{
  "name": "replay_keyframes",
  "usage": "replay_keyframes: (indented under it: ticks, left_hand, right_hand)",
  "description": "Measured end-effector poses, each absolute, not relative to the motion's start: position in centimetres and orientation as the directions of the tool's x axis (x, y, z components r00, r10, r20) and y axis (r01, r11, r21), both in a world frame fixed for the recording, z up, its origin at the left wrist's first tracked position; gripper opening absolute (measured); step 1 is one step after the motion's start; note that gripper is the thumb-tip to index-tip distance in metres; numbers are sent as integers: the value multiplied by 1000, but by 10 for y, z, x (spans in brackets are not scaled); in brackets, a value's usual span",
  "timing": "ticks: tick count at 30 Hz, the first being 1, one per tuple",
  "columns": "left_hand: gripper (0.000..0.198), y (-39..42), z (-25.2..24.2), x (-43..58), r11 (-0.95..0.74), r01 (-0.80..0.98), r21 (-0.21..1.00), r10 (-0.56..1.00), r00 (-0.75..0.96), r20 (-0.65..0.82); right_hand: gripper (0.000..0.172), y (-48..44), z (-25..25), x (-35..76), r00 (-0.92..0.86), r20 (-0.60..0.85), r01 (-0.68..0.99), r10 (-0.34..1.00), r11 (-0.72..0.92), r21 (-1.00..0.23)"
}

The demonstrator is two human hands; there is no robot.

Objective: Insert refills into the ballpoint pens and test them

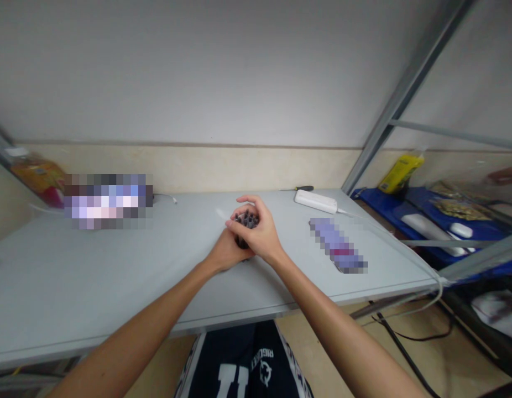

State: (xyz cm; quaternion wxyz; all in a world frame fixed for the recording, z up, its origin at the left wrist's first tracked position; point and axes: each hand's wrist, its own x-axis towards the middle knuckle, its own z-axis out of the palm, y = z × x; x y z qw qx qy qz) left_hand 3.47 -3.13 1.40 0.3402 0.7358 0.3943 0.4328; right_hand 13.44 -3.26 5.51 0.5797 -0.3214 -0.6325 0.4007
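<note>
A bundle of dark sticks (248, 219) was gripped over the bench (127, 265) by the left hand (228, 250) and right hand (264, 229).

Dorm-like room (desk (115, 276), metal frame (406, 94)).

Writing on the dark shorts (243, 342)
From where I stand, I see small white letters (262, 359) on the shorts that seem to spell "RIGORER", but they are blurry, so I can't be sure. A round white sign (265, 373) sits next to them. Two thick white shapes (242, 381) are there too, maybe a big number, but I can't tell which. The print on the yellow packet (402, 173) and the orange bottle's label (41, 170) is too fuzzy to read.
</note>
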Motion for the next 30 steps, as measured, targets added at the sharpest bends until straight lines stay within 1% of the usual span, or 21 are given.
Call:
replay_keyframes:
  ticks: [3, 7, 10, 13, 16, 19, 21, 23, 27, 30]
  left_hand:
    - [66, -31, 12, 34, -458, 309, 833, 874, 326, 360]
    - [63, -27, 5, 32, -481, 336, 810, 857, 375, 354]
    - [61, -26, 3, 32, -504, 324, 800, 840, 401, 367]
    - [57, -26, 5, 33, -514, 317, 797, 837, 388, 385]
    - [60, -28, 7, 34, -485, 315, 816, 855, 364, 368]
    - [61, -28, 6, 34, -449, 317, 835, 875, 343, 340]
    - [56, -28, 5, 33, -441, 340, 831, 884, 328, 334]
    - [53, -28, 5, 33, -454, 361, 815, 882, 316, 350]
    - [52, -26, 6, 33, -501, 370, 783, 863, 287, 417]
    - [52, -26, 7, 33, -520, 358, 776, 851, 295, 435]
  right_hand:
    - [39, -33, 55, 134, -135, 472, -56, 871, 468, -882]
    - [41, -31, 54, 132, -132, 479, -25, 868, 480, -877]
    - [43, -30, 53, 129, -97, 470, -1, 878, 472, -882]
    - [43, -31, 54, 127, -52, 441, 8, 896, 442, -897]
    - [38, -31, 57, 125, -12, 392, -3, 920, 392, -920]
    - [24, -32, 60, 125, 6, 370, -1, 929, 370, -929]
    - [19, -33, 61, 125, -3, 386, 28, 923, 386, -922]
    - [18, -34, 62, 125, -17, 406, 50, 914, 407, -912]
    - [18, -36, 61, 124, -32, 452, 89, 891, 453, -887]
    - [19, -35, 60, 126, -30, 528, 149, 849, 526, -838]
